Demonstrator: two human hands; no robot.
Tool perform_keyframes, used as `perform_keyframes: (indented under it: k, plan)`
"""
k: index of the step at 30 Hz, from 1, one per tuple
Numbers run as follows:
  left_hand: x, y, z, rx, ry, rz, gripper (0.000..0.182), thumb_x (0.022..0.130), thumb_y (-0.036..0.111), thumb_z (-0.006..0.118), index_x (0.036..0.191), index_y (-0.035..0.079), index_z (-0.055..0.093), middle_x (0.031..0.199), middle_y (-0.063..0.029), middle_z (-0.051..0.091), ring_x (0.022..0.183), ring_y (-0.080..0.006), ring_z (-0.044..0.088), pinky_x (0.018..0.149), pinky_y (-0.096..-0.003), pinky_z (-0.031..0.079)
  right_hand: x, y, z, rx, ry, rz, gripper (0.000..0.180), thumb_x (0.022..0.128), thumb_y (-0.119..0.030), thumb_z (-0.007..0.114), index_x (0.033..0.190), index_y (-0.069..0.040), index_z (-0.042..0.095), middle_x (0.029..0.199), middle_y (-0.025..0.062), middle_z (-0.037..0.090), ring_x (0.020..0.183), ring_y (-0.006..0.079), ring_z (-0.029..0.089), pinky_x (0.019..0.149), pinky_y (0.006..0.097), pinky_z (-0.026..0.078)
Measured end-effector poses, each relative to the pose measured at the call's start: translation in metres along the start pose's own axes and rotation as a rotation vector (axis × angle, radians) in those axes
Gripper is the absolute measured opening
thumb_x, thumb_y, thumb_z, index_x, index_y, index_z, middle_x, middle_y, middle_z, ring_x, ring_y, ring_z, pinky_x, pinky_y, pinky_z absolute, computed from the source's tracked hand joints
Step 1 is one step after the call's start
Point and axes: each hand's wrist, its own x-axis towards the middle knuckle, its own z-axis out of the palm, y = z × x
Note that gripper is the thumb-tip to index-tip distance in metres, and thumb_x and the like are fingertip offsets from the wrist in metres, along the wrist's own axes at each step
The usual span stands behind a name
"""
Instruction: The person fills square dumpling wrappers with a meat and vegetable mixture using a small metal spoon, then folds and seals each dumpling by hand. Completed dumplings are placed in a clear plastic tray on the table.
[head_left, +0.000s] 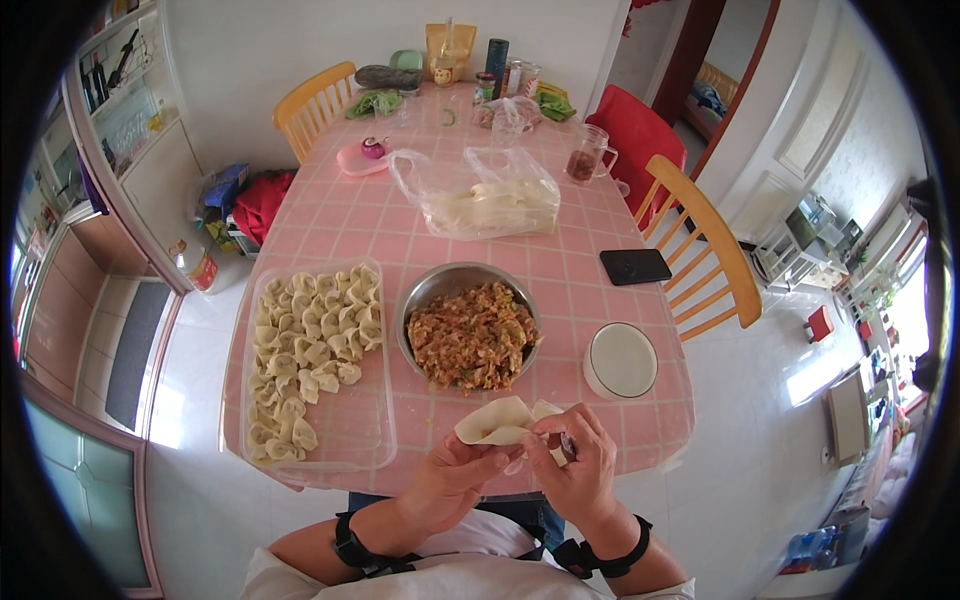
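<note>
A pale dough wrapper (495, 421), folded over, rests on the fingers of my left hand (457, 480). My right hand (576, 469) pinches its right edge between thumb and fingers. A small dark, shiny piece (568, 447), perhaps the end of a utensil, shows in the right palm. More pale dough (546, 409) peeks out behind the right fingers. Just beyond stands a steel bowl (405, 345) heaped with minced filling (472, 334). Left of it, a clear plastic tray (352, 427) holds several rows of folded wontons (315, 315); its front right part is bare.
A white bowl (621, 360) stands at the right, with a black phone (635, 267) behind it. Farther back are a plastic bag (487, 206) of pale contents, a glass mug (585, 154) and a purple onion (373, 148) on a pink board (356, 161). Wooden chairs (712, 232) flank the table.
</note>
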Motion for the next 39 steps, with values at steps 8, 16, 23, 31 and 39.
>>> perform_keyframes:
  k: [8, 16, 23, 31, 39]
  plan:
    - [0.004, 0.0, 0.003, -0.002, 0.206, -0.023, 0.03, 0.105, 0.013, 0.062, 0.133, 0.002, 0.064, 0.129, -0.0102, 0.069, 0.116, -0.0206, 0.069, 0.104, -0.0382, 0.056, 0.007, -0.003, -0.002, -0.088, -0.075, 0.017, 0.018, 0.086, -0.017, 0.076, 0.1, -0.01, 0.068, 0.081, 0.0083, 0.064, 0.072, 0.0313, 0.066, 0.064, 0.0405, 0.051]
    - [0.005, 0.007, 0.004, 0.04, 0.242, -0.002, 0.029, 0.105, 0.017, 0.062, 0.13, 0.002, 0.066, 0.122, -0.0087, 0.072, 0.11, -0.019, 0.07, 0.1, -0.035, 0.058, 0.014, -0.004, -0.019, -0.395, -0.155, -0.386, 0.03, 0.083, -0.013, 0.07, 0.111, -0.01, 0.061, 0.088, 0.004, 0.063, 0.078, 0.0255, 0.06, 0.069, 0.0398, 0.049]
    - [0.0, 0.011, 0.004, 0.051, 0.172, -0.019, 0.036, 0.104, 0.015, 0.064, 0.136, 0.0, 0.062, 0.126, -0.0097, 0.07, 0.112, -0.018, 0.069, 0.102, -0.0341, 0.056, 0.026, -0.006, -0.023, -0.533, -0.196, -0.519, 0.023, 0.079, -0.013, 0.071, 0.101, -0.013, 0.065, 0.083, 0.0003, 0.061, 0.076, 0.0209, 0.06, 0.065, 0.0355, 0.048]
    - [-0.007, 0.018, 0.004, 0.311, 0.154, -0.071, 0.041, 0.101, 0.007, 0.067, 0.14, 0.0, 0.058, 0.121, -0.0055, 0.071, 0.109, -0.0119, 0.067, 0.095, -0.0269, 0.057, 0.04, -0.006, -0.029, -0.295, -0.36, -0.358, 0.014, 0.081, -0.007, 0.07, 0.094, -0.008, 0.064, 0.074, 0.0068, 0.06, 0.07, 0.0285, 0.06, 0.06, 0.0416, 0.048]
    - [-0.003, 0.017, 0.001, 0.428, 0.176, -0.022, 0.035, 0.102, 0.01, 0.067, 0.135, 0.0, 0.063, 0.116, -0.0069, 0.073, 0.097, -0.0091, 0.068, 0.086, -0.0231, 0.058, 0.047, -0.012, -0.036, -0.169, -0.511, -0.196, 0.009, 0.089, -0.01, 0.069, 0.095, -0.007, 0.063, 0.079, 0.0112, 0.065, 0.077, 0.0338, 0.065, 0.065, 0.0457, 0.05]
